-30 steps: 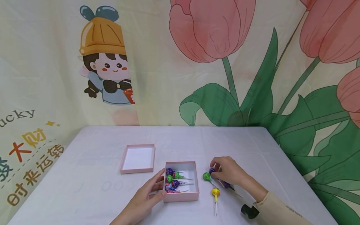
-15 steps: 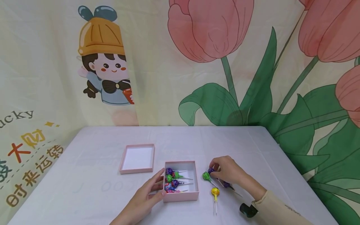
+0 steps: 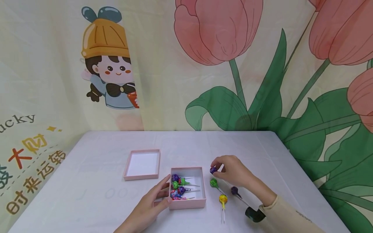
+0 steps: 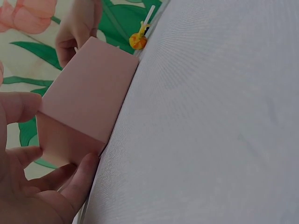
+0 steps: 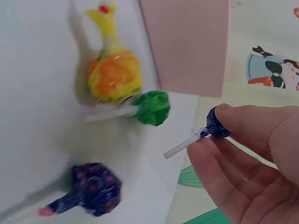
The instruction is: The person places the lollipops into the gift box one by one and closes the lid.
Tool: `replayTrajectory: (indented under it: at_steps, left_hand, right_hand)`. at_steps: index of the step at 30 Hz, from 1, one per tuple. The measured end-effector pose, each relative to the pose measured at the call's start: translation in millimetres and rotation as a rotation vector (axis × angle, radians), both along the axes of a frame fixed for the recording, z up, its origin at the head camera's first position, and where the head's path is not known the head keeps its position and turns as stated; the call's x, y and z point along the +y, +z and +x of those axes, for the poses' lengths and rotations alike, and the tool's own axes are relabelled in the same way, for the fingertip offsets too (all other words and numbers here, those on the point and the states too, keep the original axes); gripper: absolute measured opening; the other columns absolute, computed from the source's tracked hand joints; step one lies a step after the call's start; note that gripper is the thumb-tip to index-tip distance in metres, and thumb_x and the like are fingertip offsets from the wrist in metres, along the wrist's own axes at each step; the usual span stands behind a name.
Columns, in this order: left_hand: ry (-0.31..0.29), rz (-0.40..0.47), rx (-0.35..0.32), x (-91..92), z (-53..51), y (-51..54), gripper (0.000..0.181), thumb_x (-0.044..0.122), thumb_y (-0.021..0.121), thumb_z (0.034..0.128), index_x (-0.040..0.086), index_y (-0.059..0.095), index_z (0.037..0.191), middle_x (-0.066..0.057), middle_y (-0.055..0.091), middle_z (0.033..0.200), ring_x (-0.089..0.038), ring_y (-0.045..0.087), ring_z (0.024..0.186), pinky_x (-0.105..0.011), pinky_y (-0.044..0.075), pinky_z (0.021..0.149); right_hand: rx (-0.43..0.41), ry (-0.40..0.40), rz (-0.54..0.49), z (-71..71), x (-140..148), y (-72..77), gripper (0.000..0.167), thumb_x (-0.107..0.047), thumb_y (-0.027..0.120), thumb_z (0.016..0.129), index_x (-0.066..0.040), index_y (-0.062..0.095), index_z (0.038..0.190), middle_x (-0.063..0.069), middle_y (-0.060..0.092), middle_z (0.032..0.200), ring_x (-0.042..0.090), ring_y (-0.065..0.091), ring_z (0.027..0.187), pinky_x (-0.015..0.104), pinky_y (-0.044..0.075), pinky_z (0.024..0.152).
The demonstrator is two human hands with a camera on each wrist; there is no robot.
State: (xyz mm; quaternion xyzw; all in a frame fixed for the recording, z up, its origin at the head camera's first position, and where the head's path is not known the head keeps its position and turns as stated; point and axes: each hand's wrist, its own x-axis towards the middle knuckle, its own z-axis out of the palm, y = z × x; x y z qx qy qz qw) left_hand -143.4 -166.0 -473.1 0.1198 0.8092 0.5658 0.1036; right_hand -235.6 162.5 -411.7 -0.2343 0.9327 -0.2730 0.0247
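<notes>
On the near side, the left hand (image 3: 152, 200) rested loosely spread fingers against a pink box (image 3: 187, 204) of lollipops (image 3: 181, 190). Just beyond a green lollipop (image 3: 214, 183), the right hand (image 3: 232, 170) pinched a purple lollipop (image 3: 213, 170); farther left lay a pink lid (image 3: 143, 164).

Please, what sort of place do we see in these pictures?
It looks like an indoor tabletop set, perhaps arranged for filming: a white-covered table, a printed backdrop with tulips and a cartoon figure behind it, and an open pink box of lollipops.
</notes>
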Motion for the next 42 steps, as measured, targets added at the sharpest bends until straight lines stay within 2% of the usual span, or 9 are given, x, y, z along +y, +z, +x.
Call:
replayTrajectory:
  at_steps: [6, 17, 28, 36, 42]
  left_hand:
    - [-0.010, 0.003, 0.012, -0.6, -1.2, -0.4, 0.072, 0.032, 0.066, 0.1067, 0.027, 0.030, 0.169, -0.022, 0.043, 0.164, -0.033, 0.057, 0.138, -0.019, 0.050, 0.097]
    - [-0.011, 0.013, 0.018, -0.8, -1.3, -0.7, 0.071, 0.030, 0.065, 0.1075, 0.025, 0.030, 0.169, -0.024, 0.043, 0.163, -0.034, 0.056, 0.138, -0.019, 0.051, 0.097]
    - [-0.009, 0.014, 0.000, -1.1, -2.5, -0.3, 0.071, 0.032, 0.064, 0.1078, 0.027, 0.030, 0.169, -0.023, 0.042, 0.164, -0.034, 0.056, 0.138, -0.021, 0.051, 0.096]
    - [-0.017, 0.018, 0.006, -2.0, -0.3, -0.4, 0.070, 0.029, 0.063, 0.1084, 0.024, 0.029, 0.170, -0.023, 0.044, 0.162, -0.035, 0.057, 0.137, -0.019, 0.050, 0.096]
    - [-0.027, 0.027, 0.005, -1.5, -0.2, 0.0, 0.070, 0.029, 0.063, 0.1088, 0.025, 0.028, 0.170, -0.024, 0.043, 0.163, -0.036, 0.057, 0.138, -0.019, 0.050, 0.096]
  right_hand:
    - [0.018, 0.075, -0.005, 4.7, -11.5, 14.0, 0.023, -0.011, 0.083, 0.094, -0.012, 0.078, 0.116, -0.006, 0.073, 0.098, 0.013, 0.064, 0.082, 0.023, 0.057, 0.071]
    - [0.060, 0.211, -0.055, 11.8, -35.7, 29.2, 0.022, -0.009, 0.082, 0.094, -0.011, 0.077, 0.116, -0.005, 0.074, 0.104, 0.013, 0.069, 0.088, 0.020, 0.058, 0.073]
    - [0.068, 0.259, -0.085, 13.9, -57.2, 35.2, 0.022, -0.007, 0.082, 0.094, -0.012, 0.076, 0.115, -0.004, 0.074, 0.105, 0.013, 0.070, 0.088, 0.019, 0.057, 0.074]
    - [0.019, 0.259, -0.111, 17.2, -70.8, 30.9, 0.025, -0.010, 0.083, 0.093, -0.013, 0.077, 0.117, -0.006, 0.073, 0.105, 0.007, 0.068, 0.086, 0.017, 0.057, 0.074]
    - [0.027, 0.298, -0.086, 16.0, -76.1, 21.9, 0.025, -0.010, 0.083, 0.093, -0.010, 0.077, 0.117, -0.006, 0.074, 0.102, 0.006, 0.067, 0.084, 0.016, 0.057, 0.074]
